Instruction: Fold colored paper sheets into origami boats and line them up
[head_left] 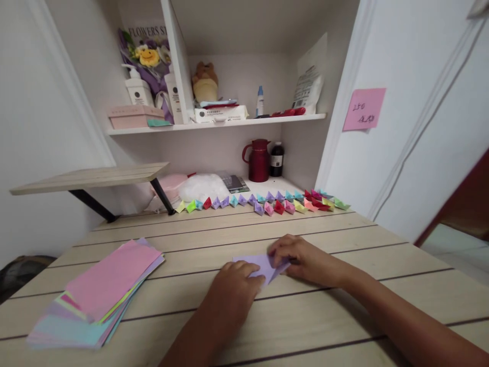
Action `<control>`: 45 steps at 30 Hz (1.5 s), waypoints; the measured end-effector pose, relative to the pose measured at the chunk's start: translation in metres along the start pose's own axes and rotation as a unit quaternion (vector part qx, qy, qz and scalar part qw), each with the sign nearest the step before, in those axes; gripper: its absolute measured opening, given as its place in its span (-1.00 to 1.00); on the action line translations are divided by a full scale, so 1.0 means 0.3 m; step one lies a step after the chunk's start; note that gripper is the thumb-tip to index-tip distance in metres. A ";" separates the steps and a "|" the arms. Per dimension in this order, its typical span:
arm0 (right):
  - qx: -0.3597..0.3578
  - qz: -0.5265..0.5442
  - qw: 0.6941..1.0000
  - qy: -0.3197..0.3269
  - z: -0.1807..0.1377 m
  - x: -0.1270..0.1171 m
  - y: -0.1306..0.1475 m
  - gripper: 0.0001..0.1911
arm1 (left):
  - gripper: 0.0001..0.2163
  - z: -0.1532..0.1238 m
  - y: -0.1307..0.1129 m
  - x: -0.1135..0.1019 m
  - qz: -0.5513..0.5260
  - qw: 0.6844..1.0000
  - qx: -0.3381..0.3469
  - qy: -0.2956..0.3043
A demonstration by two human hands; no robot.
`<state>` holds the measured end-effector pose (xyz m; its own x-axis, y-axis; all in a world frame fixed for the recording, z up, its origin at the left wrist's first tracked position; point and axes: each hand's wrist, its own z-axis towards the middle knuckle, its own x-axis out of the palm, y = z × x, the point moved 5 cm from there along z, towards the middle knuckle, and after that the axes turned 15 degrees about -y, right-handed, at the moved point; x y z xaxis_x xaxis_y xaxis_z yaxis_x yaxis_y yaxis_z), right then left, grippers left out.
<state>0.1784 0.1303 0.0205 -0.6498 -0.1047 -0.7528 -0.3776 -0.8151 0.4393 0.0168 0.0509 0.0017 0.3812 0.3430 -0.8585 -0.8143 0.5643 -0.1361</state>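
Note:
A small sheet of purple paper point(260, 263), partly folded, lies on the wooden table in front of me. My left hand point(237, 283) presses on its left side, thumb and fingers holding it down. Curled fingers of my right hand point(300, 259) grip the paper's right part, where a flap is folded over. Both hands hide some of its edges. Beyond them, rows of small folded paper boats point(280, 206) in many colours stand along the back of the table.
A stack of coloured paper sheets point(114, 278) lies at left. Behind it stands a small wooden riser point(95, 176) on black legs. A red jug point(259, 160) and a dark bottle point(277, 159) stand at the back, below a white shelf point(229, 123) holding bottles and boxes.

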 end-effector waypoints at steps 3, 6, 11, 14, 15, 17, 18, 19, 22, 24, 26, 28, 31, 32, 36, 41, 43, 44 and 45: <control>0.044 0.040 0.998 -0.003 -0.001 -0.001 -0.035 -0.87 | -0.76 0.005 -0.004 -0.013 0.001 1.000 -0.005 0.025; 0.078 0.045 0.996 -0.025 0.002 0.008 -0.058 -0.85 | -0.75 0.014 -0.014 -0.031 -0.005 0.999 -0.012 0.044; 0.112 0.015 0.991 -0.074 0.012 0.030 -0.064 -0.85 | -0.74 0.023 -0.024 -0.043 -0.016 0.998 -0.024 0.057; 0.131 -0.012 0.987 -0.090 0.016 0.041 -0.072 -0.87 | -0.74 0.021 -0.022 -0.041 -0.024 0.998 -0.027 0.052; 0.137 -0.021 0.986 -0.091 0.017 0.045 -0.077 -0.87 | -0.73 0.019 -0.020 -0.038 -0.026 0.998 -0.028 0.050; 0.145 -0.038 0.985 -0.090 0.019 0.052 -0.086 -0.86 | -0.71 0.014 -0.013 -0.028 -0.030 0.998 -0.034 0.045; 0.146 -0.047 0.984 -0.088 0.020 0.056 -0.090 -0.84 | -0.69 0.011 -0.008 -0.022 -0.031 0.998 -0.041 0.040; 0.146 -0.055 0.984 -0.086 0.020 0.059 -0.093 -0.83 | -0.65 0.009 -0.003 -0.016 -0.031 0.998 -0.046 0.033; 0.151 -0.074 0.982 -0.081 0.022 0.066 -0.104 -0.76 | -0.51 0.001 0.001 -0.001 -0.019 0.999 -0.036 0.021; 0.164 -0.085 0.979 -0.083 0.019 0.060 -0.120 -0.71 | -0.52 -0.002 -0.005 0.003 -0.008 0.999 -0.016 0.027; 0.182 -0.098 0.974 -0.092 0.013 0.041 -0.146 -0.69 | -0.55 -0.004 -0.011 0.000 -0.002 0.999 -0.006 0.035; 0.200 -0.113 0.968 -0.104 0.002 0.009 -0.180 -0.73 | -0.56 -0.003 -0.017 -0.007 0.001 0.999 -0.004 0.040; 0.224 -0.134 0.958 -0.121 -0.017 -0.041 -0.220 -0.81 | -0.56 0.002 -0.024 -0.017 0.002 0.999 -0.005 0.047; 0.227 -0.138 0.956 -0.123 -0.021 -0.052 -0.224 -0.82 | -0.55 0.004 -0.025 -0.019 0.001 0.999 -0.008 0.051; 0.213 -0.133 0.962 -0.107 -0.015 -0.043 -0.171 -0.62 | -0.54 0.009 -0.028 -0.024 -0.005 0.998 -0.023 0.063; 0.167 -0.125 0.975 -0.081 0.007 0.018 -0.053 -0.66 | -0.54 0.002 -0.022 -0.023 0.003 0.999 -0.013 0.033; 0.172 -0.076 0.979 -0.072 0.008 0.030 -0.027 -0.72 | -0.54 -0.002 -0.017 -0.017 0.006 1.000 -0.006 0.018; 0.181 -0.032 0.981 -0.068 0.007 0.031 -0.020 -0.74 | -0.54 -0.003 -0.014 -0.012 0.007 1.000 -0.005 0.013; 0.191 0.019 0.979 -0.062 0.004 0.030 -0.016 -0.77 | -0.54 -0.003 -0.011 -0.008 0.007 1.000 -0.007 0.012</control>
<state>0.1734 0.1338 0.0122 -0.7345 -0.0416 -0.6773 -0.5552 -0.5371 0.6350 0.0182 0.0475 0.0038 0.3596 0.3319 -0.8721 -0.8255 0.5489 -0.1315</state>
